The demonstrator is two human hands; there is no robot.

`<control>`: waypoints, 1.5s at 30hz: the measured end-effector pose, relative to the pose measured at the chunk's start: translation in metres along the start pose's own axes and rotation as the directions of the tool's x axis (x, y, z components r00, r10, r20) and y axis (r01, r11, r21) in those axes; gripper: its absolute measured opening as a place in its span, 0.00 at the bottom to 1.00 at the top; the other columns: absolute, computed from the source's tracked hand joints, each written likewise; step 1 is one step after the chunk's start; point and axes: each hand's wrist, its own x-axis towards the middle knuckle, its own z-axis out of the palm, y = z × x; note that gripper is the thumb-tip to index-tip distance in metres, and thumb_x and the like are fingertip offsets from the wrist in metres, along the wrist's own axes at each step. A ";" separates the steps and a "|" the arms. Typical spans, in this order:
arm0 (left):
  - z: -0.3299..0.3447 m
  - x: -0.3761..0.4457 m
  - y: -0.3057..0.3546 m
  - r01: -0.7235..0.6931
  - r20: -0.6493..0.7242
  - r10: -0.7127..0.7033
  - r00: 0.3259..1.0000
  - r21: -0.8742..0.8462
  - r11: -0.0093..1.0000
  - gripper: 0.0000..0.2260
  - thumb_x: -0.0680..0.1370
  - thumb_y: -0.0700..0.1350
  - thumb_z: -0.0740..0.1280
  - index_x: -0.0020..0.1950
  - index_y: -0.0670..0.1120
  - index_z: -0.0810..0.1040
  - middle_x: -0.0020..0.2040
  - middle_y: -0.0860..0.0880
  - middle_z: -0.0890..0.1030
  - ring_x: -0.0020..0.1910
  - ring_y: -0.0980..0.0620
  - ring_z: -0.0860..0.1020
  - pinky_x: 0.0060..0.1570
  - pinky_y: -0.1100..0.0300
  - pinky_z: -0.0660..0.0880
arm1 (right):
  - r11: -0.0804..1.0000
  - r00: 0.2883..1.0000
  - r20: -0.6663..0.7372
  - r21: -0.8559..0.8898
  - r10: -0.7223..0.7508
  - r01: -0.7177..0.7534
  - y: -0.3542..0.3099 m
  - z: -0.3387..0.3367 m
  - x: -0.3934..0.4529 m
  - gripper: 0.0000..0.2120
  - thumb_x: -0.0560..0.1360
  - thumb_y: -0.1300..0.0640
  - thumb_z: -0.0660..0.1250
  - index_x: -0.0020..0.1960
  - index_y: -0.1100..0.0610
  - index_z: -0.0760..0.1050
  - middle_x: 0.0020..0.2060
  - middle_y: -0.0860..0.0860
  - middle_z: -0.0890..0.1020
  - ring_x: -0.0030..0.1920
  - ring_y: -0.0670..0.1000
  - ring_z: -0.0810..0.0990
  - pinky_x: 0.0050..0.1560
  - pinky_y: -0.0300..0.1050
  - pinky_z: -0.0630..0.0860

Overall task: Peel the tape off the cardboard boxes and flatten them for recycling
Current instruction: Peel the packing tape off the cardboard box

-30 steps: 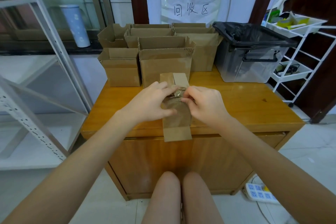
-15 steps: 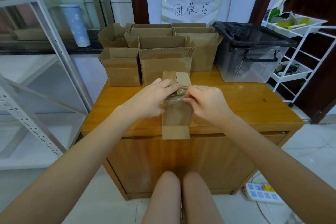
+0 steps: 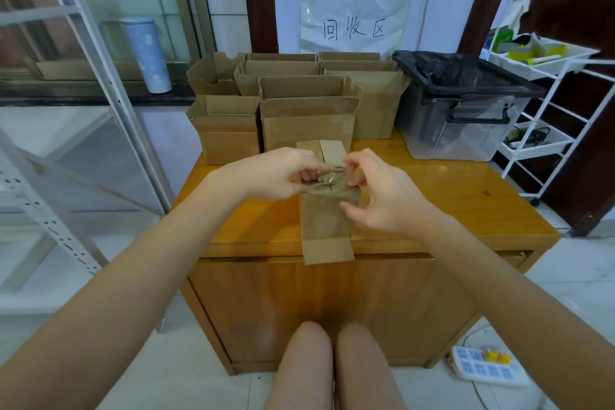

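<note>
One small box (image 3: 327, 210) lies collapsed at the worktop (image 3: 449, 196) front edge, between both hands. The left hand (image 3: 276, 173) pinches a crumpled tape wad (image 3: 327, 178); the right hand (image 3: 379, 193) pinches the box's edge, it seems, fingers loosely curled. Six or so open boxes (image 3: 306, 116) behind wait, unflattened. The task is barely started.

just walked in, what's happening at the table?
A person is stripping tape off a small cardboard box lying at the front edge of the wooden table. The left hand pinches a crumpled wad of tape at the box's top while the right hand steadies the box's right side, thumb on its face. A cluster of open boxes waits behind, next to a bin with a black liner.
</note>
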 end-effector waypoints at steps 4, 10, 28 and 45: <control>-0.002 0.004 0.002 -0.025 -0.029 0.025 0.999 0.002 1.000 0.23 0.77 0.31 0.61 0.71 0.46 0.70 0.52 0.53 0.71 0.56 0.54 0.75 0.60 0.58 0.73 | 0.993 0.990 0.077 -0.047 0.115 -0.112 -0.007 -0.001 0.009 0.43 0.69 0.37 0.70 0.75 0.56 0.59 0.64 0.49 0.65 0.51 0.44 0.72 0.49 0.42 0.75; -0.001 -0.007 0.001 0.037 -0.179 0.040 0.983 0.409 0.912 0.16 0.80 0.43 0.63 0.68 0.48 0.71 0.57 0.50 0.78 0.57 0.50 0.76 0.48 0.60 0.71 | 0.990 0.991 0.069 -0.086 0.114 -0.108 -0.012 0.006 0.020 0.23 0.74 0.41 0.66 0.65 0.51 0.74 0.52 0.46 0.78 0.50 0.46 0.71 0.46 0.41 0.70; 0.024 -0.004 0.000 0.164 -0.478 -0.191 0.857 -0.098 0.982 0.05 0.78 0.49 0.67 0.46 0.48 0.77 0.39 0.55 0.77 0.40 0.56 0.77 0.41 0.63 0.73 | 0.986 0.991 -0.004 -0.104 0.131 -0.131 -0.030 0.012 0.026 0.20 0.74 0.35 0.62 0.53 0.49 0.81 0.44 0.45 0.80 0.45 0.48 0.76 0.39 0.45 0.74; 0.035 -0.028 -0.028 0.015 -0.174 -0.117 0.978 -0.498 0.867 0.17 0.77 0.60 0.63 0.63 0.54 0.70 0.61 0.59 0.74 0.60 0.66 0.72 0.61 0.68 0.70 | 0.987 0.989 0.141 -0.157 0.049 -0.027 -0.028 0.000 0.023 0.15 0.80 0.47 0.57 0.40 0.53 0.74 0.32 0.47 0.75 0.40 0.50 0.72 0.36 0.44 0.64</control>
